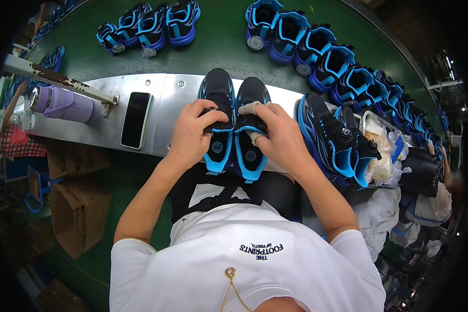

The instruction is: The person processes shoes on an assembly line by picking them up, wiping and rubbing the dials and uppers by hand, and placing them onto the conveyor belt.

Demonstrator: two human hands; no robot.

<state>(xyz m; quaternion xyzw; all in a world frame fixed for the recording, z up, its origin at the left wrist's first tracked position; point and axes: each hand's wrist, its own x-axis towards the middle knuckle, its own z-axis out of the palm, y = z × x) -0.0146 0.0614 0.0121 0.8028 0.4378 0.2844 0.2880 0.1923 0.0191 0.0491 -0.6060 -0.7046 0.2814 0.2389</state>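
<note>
Apparently this pair is only partway done: the left fingers [218,116] grasp the left sneaker [216,80] around its tongue, the right fingers [265,112] the right sneaker [252,91] likewise, both across the steel tabletop [109,131]. Whether the neighbouring sneakers [317,115] are finished, I can't tell.

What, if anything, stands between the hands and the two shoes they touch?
Nothing visible blocks either: the left hand is on the left shoe; the right hand, on the right shoe, wears pale finger covers.
</note>
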